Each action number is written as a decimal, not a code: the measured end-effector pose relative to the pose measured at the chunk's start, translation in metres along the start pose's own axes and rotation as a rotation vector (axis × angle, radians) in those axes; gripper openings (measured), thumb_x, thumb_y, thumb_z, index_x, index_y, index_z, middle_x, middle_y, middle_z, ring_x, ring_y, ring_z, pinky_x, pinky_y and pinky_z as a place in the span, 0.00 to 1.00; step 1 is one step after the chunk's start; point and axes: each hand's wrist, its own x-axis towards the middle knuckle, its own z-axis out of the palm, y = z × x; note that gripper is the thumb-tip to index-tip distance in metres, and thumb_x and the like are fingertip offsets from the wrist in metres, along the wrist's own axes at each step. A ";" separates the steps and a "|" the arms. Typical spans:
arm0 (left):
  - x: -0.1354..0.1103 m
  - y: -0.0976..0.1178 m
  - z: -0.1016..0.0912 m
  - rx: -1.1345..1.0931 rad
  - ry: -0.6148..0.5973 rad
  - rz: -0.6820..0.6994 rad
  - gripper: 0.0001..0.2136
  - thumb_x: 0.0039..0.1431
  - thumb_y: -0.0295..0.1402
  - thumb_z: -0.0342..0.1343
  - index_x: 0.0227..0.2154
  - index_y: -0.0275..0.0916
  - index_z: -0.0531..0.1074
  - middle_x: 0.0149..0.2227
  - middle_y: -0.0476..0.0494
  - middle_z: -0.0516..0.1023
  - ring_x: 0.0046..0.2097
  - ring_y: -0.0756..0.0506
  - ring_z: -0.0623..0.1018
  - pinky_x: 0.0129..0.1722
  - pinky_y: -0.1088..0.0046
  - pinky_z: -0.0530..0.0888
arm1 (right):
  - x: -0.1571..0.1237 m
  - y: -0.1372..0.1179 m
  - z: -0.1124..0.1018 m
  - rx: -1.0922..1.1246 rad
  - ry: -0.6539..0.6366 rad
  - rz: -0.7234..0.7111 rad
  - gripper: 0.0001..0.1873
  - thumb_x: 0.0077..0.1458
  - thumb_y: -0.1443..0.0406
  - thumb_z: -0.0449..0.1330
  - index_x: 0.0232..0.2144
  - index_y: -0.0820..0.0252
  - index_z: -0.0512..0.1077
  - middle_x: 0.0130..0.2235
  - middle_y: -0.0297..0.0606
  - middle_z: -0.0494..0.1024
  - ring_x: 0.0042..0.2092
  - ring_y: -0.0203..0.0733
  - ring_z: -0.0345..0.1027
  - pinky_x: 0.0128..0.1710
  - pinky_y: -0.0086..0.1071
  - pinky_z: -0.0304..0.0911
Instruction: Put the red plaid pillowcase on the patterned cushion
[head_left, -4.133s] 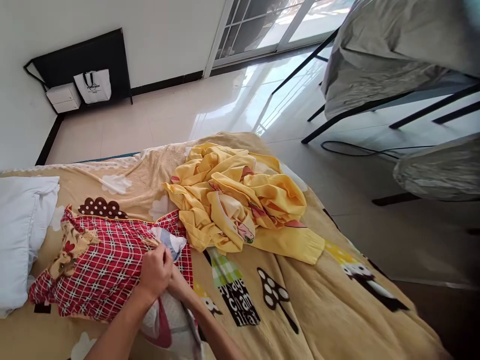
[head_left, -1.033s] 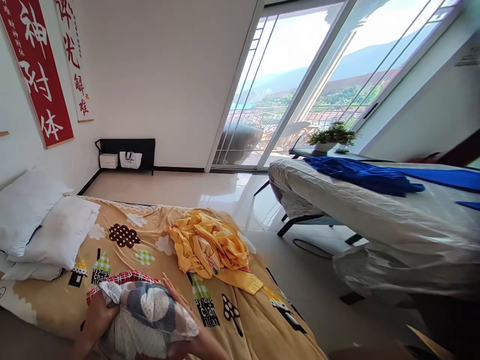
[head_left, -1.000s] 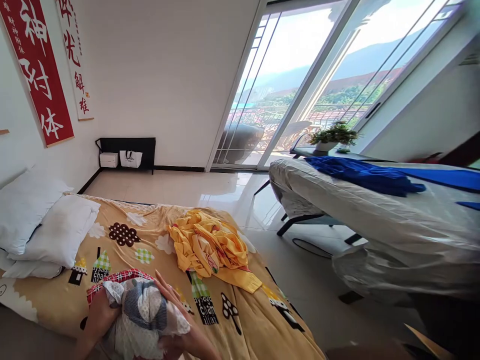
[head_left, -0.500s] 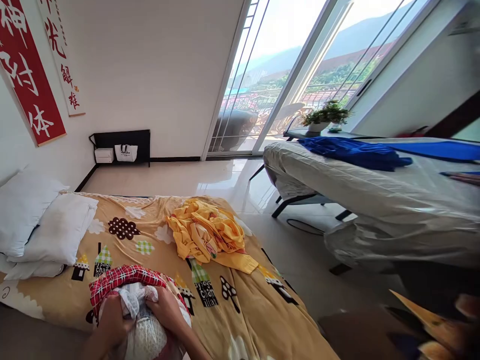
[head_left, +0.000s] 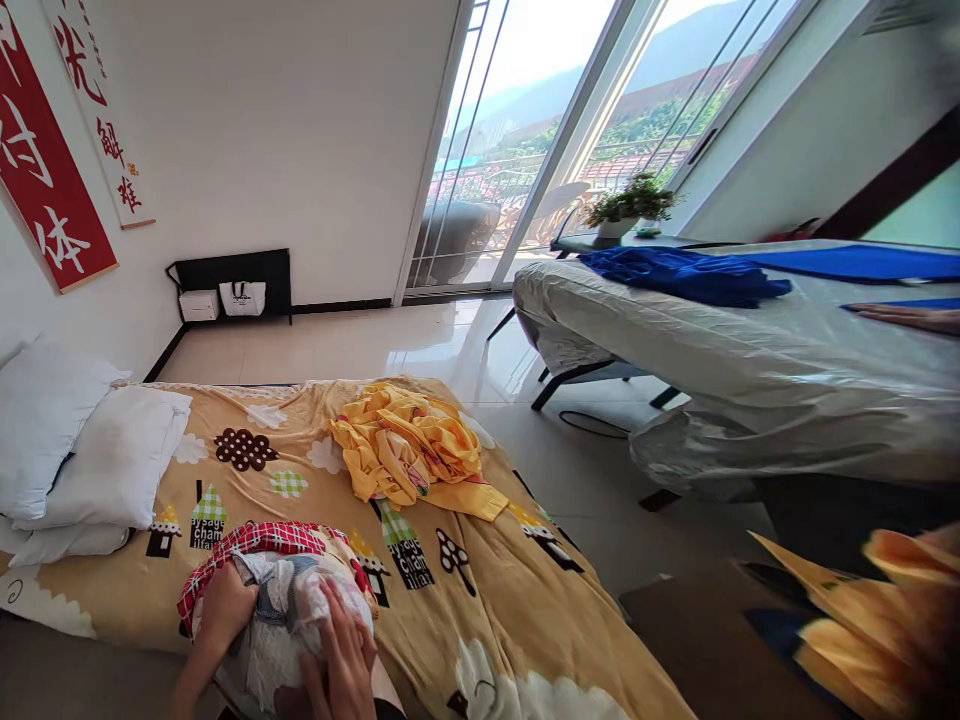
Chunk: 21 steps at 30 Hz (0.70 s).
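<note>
A pillow (head_left: 289,610) with a white, grey-patched print sits partly inside a red checked pillowcase (head_left: 255,541) at the near edge of the bed (head_left: 450,590). My left hand (head_left: 223,612) is curled on the pillow's left side, gripping the fabric at the pillowcase opening. My right hand (head_left: 346,655) lies flat on top of the pillow with fingers spread. A crumpled yellow cover (head_left: 409,448) lies further up the bed, apart from both hands.
Two white pillows (head_left: 82,450) are stacked at the left of the bed. A covered table (head_left: 720,350) with a blue cloth (head_left: 682,275) stands right, across a tiled floor. A black shelf (head_left: 232,285) sits by the far wall. An orange patterned object (head_left: 862,620) shows bottom right.
The view tilted up from the bed to the room. The pillow was bunched and pushed deeper into the red checked case; my right hand moved from the pillow's side onto its top.
</note>
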 end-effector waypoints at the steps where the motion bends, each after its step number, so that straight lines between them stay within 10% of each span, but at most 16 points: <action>1: -0.002 -0.001 0.002 -0.046 0.014 0.016 0.15 0.52 0.30 0.52 0.42 0.33 0.76 0.46 0.29 0.81 0.51 0.37 0.79 0.48 0.67 0.73 | 0.005 -0.007 -0.002 -0.010 -0.106 -0.041 0.32 0.62 0.55 0.53 0.66 0.54 0.56 0.67 0.49 0.61 0.67 0.59 0.54 0.62 0.53 0.53; 9: -0.008 -0.011 0.023 -0.898 0.252 0.096 0.16 0.39 0.34 0.54 0.35 0.39 0.74 0.42 0.38 0.83 0.47 0.37 0.80 0.51 0.62 0.74 | 0.083 -0.058 -0.012 -0.093 -0.621 0.196 0.62 0.35 0.45 0.69 0.67 0.68 0.54 0.69 0.62 0.52 0.70 0.69 0.42 0.67 0.62 0.37; 14: -0.019 -0.012 0.035 -0.612 0.100 0.096 0.10 0.49 0.38 0.50 0.30 0.43 0.75 0.45 0.38 0.81 0.52 0.37 0.76 0.58 0.61 0.68 | 0.066 -0.057 0.011 -0.117 -0.596 0.124 0.61 0.34 0.51 0.69 0.67 0.66 0.55 0.66 0.62 0.58 0.67 0.71 0.47 0.66 0.63 0.37; 21: -0.036 -0.017 0.056 -0.342 0.119 0.167 0.19 0.55 0.35 0.44 0.45 0.38 0.74 0.57 0.37 0.74 0.65 0.40 0.64 0.68 0.62 0.55 | 0.038 -0.058 0.026 0.013 -0.465 0.224 0.32 0.52 0.62 0.55 0.59 0.67 0.68 0.51 0.54 0.77 0.52 0.58 0.70 0.58 0.48 0.58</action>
